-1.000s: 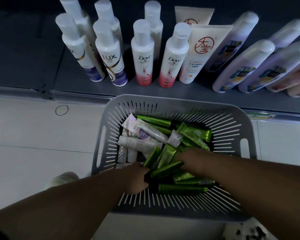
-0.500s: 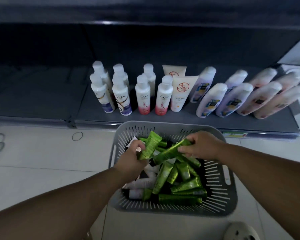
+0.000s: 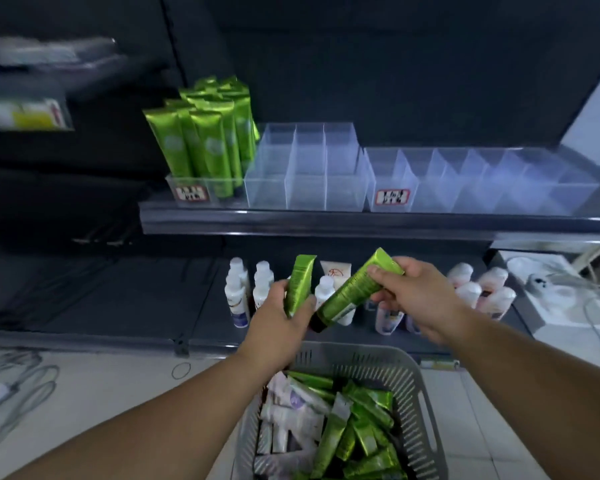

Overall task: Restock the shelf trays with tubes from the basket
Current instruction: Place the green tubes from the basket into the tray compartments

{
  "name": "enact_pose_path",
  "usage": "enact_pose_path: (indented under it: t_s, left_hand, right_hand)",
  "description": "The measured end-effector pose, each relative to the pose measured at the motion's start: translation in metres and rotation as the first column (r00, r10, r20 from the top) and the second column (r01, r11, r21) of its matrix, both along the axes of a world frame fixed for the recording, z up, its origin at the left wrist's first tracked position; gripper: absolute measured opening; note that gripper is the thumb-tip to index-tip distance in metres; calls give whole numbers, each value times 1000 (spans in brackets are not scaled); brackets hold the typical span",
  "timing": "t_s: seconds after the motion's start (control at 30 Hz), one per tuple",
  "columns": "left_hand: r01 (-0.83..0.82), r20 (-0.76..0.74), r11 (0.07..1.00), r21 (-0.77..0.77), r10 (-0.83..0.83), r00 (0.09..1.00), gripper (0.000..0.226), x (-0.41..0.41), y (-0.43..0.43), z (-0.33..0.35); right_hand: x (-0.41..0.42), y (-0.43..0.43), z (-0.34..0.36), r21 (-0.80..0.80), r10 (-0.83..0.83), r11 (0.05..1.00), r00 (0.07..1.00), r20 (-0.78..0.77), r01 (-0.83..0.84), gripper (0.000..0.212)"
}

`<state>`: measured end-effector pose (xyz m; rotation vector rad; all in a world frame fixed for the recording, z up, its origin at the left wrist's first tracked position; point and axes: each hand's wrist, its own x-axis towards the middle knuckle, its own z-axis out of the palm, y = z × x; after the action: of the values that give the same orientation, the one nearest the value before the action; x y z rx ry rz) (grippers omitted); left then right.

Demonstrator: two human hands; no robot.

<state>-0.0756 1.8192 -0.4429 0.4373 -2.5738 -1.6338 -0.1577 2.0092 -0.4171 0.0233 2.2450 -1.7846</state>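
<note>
My left hand grips a green tube held upright. My right hand grips a second green tube, tilted with its dark cap down-left. Both hands hover above the grey basket, which holds several green and white tubes. On the upper shelf a clear tray at the left holds several standing green tubes. Beside it stand a clear divided tray and a longer one, both with nothing in them.
White bottles and pale bottles stand on the lower shelf behind my hands. Blurred packages sit on a shelf at the far left. Cables lie on the tiled floor at the left. A white box sits at the right.
Both hands have lifted from the basket, each with a green tube, up toward the shelves. The view has tilted upward, and the upper shelf with its clear trays has come into sight.
</note>
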Motion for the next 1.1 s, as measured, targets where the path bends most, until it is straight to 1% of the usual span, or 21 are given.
enact_pose_path:
  t_s: [0.03, 0.1, 0.2, 0.3, 0.37, 0.5, 0.57, 0.63, 0.7, 0.73, 0.83, 0.9, 0.97, 1.0, 1.03, 1.1]
  left_hand:
    - [-15, -27, 1000, -13, 15, 1000, 25, -1, -1, 15]
    - [-59, -81, 998, -35, 56, 995, 29, -4, -6, 45]
    - [-92, -160, 995, -27, 86, 983, 33, -7, -17, 84]
    - [-76, -209, 990, -122, 49, 977, 40, -16, -32, 118]
    - [-62, -235, 979, -192, 15, 972, 46, -26, -41, 142]
    - [-91, -310, 958, -274, 1, 951, 39, -52, -55, 190]
    - [-86, -320, 968, -237, 5, 947, 23, -69, -63, 210]
    - [-93, -344, 979, -181, 25, 939, 20, -87, -72, 226]
    - [-107, -403, 985, -138, 43, 914, 8, -108, -84, 235]
    - [-116, -427, 986, -124, 52, 903, 8, -119, -89, 238]
    - [-135, -451, 986, -94, 79, 889, 14, -151, -104, 247]
    - [-162, -455, 982, -101, 99, 885, 17, -170, -113, 252]
    - [-180, -456, 975, -133, 101, 884, 9, -184, -121, 255]
    - [-184, -453, 970, -159, 94, 886, 5, -191, -124, 257]
    - [-187, -445, 965, -184, 88, 891, 7, -197, -127, 258]
    - [-173, -418, 959, -223, 66, 906, 6, -210, -134, 257]
  right_hand:
    - [0, 0, 14, -5, -14, 1000, 999, -43, 13, 13]
    - [-1, -1, 38, -10, -30, 1000, 994, -107, 29, 14]
    - [-4, -4, 72, -41, -19, 999, 988, -151, 13, 17]
    - [-11, -12, 103, -49, -12, 999, 979, -206, 2, 18]
    - [-19, -21, 124, -13, -9, 1000, 963, -271, 6, 15]
    - [-38, -42, 162, 71, -15, 996, 915, -403, 48, 13]
    - [-50, -55, 177, 66, -32, 996, 900, -434, 67, 10]
    - [-64, -66, 186, 29, -44, 998, 897, -439, 63, 4]
    - [-80, -77, 190, -22, -57, 998, 900, -431, 53, 2]
    - [-89, -81, 191, -55, -71, 997, 903, -423, 52, 1]
    - [-116, -93, 192, -157, -146, 984, 903, -404, 88, 20]
    - [-131, -98, 193, -222, -178, 970, 904, -389, 96, 24]
    - [-145, -102, 194, -259, -168, 963, 915, -366, 73, 29]
    - [-152, -105, 194, -266, -154, 962, 921, -358, 58, 27]
    - [-158, -108, 194, -264, -141, 963, 924, -356, 45, 21]
    - [-172, -114, 194, -208, -102, 978, 920, -377, 23, 4]
